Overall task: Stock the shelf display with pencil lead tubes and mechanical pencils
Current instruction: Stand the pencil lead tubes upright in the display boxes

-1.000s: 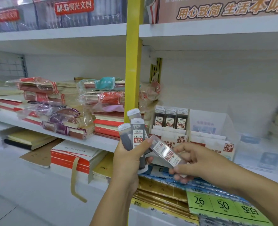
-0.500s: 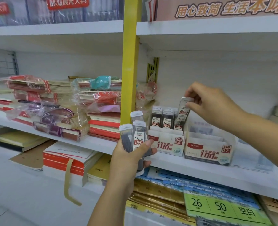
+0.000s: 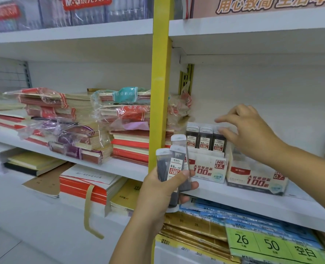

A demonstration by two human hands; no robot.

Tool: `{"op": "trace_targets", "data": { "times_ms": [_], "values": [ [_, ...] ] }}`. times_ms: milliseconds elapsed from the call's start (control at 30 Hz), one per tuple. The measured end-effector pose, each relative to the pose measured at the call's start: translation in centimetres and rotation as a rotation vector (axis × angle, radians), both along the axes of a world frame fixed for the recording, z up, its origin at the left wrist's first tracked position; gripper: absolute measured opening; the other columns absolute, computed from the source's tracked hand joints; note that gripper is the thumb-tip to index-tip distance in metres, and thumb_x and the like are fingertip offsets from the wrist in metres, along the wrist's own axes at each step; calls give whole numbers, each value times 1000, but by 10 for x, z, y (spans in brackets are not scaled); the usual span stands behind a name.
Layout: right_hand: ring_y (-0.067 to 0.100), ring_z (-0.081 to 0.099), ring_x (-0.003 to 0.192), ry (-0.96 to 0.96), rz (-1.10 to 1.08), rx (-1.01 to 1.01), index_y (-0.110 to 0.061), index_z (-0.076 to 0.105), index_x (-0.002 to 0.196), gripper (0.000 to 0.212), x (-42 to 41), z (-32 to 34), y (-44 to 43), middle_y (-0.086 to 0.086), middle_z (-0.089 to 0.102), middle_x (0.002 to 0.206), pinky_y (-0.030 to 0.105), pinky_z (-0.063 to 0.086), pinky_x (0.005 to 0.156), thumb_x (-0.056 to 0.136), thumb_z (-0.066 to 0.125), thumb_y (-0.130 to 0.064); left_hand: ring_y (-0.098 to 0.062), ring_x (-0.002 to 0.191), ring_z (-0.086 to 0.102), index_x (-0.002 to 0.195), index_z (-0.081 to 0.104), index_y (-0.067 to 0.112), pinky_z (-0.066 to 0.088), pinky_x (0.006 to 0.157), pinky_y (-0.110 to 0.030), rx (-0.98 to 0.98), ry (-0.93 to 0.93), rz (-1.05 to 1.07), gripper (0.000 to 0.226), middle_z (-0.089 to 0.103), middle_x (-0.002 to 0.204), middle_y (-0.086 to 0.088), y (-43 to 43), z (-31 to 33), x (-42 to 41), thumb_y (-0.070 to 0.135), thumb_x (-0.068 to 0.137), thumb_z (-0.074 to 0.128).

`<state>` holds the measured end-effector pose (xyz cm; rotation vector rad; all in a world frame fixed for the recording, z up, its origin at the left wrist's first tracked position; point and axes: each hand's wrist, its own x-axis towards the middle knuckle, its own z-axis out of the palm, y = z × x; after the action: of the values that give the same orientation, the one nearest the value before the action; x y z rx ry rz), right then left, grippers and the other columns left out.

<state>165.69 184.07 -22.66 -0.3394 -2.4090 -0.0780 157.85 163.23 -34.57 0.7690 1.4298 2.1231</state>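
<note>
So, the big change: the lead tube [image 3: 218, 142] the right hand [image 3: 249, 130] was carrying now stands upright in the 0.5 box [image 3: 207, 168] on the shelf [image 3: 234, 199], at the right end of the row of tubes [image 3: 198, 140] already in there. The right hand hovers right over it with its fingers loose and spread and the thumb just about touching the tube's side. As far as I can tell through the blur, it isn't gripping anything anymore. The left hand [image 3: 163, 189] is wrapped around a bundle of tubes [image 3: 174, 164], three that I can count, held upright in front of the shelf edge just left of the box. For the job that reads as one more tube stocked and a few to go, and my guess is the right hand heads back to the bundle next. I see no tubes sticking out of the 0.7 box [image 3: 257, 180] beside it, and no mechanical pencils anywhere, so that part looks untouched. Half a second ago the right hand was pinching that tube by its top, tilted, on its way into the box. A full second ago it was down low, pulling the tube off the left hand's bundle. The left hand has barely moved the whole time.
</note>
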Motion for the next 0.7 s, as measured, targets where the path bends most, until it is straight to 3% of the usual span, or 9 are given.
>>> {"op": "trace_targets", "data": {
  "times_ms": [100, 167, 267, 433, 567, 700],
  "values": [
    [-9, 56, 86, -20, 264, -364, -48, 54, 122, 35, 7, -9, -39, -26, 58, 96, 10, 44, 62, 89, 45, -53, -26, 97, 76, 121, 64, 22, 56, 58, -24, -3, 22, -58, 38, 77, 109, -3, -1, 3, 3, 30, 86, 75],
    [-15, 59, 79, -96, 381, -600, -51, 54, 118, 27, 6, -17, -56, -24, 66, 92, 5, 44, 57, 93, 48, -50, -28, 98, 75, 122, 63, 21, 56, 58, -25, 3, 21, -94, 44, 77, 110, -5, 0, 4, 6, 33, 83, 75],
    [-2, 63, 65, -94, 459, -719, -39, 63, 106, 15, 5, -24, -65, -15, 73, 83, 12, 49, 57, 98, 52, -31, -29, 97, 75, 123, 62, 24, 59, 60, -27, 12, 16, -142, 47, 77, 110, -7, -1, 4, 9, 39, 80, 75],
    [14, 67, 63, 50, 416, -940, -15, 65, 104, 12, 11, -20, -60, 5, 75, 79, 21, 53, 54, 98, 55, -15, -29, 96, 76, 122, 63, 25, 61, 62, -29, 32, -21, -130, 51, 78, 108, -7, -2, 1, 7, 44, 76, 74],
    [17, 69, 59, 76, 432, -960, -7, 63, 102, 10, 15, -12, -56, 8, 75, 75, 22, 56, 53, 93, 60, -10, -27, 92, 77, 120, 63, 25, 61, 59, -28, 19, 12, -69, 45, 78, 105, -5, -3, -1, 2, 43, 80, 72],
    [9, 70, 63, 315, 363, -675, -21, 60, 95, 5, 13, 12, -44, -7, 74, 77, 22, 55, 57, 92, 63, -20, -18, 64, 72, 111, 63, 23, 55, 54, -26, -28, 52, 26, 26, 78, 90, -3, -4, -2, -2, 37, 90, 70]
  ]
}}
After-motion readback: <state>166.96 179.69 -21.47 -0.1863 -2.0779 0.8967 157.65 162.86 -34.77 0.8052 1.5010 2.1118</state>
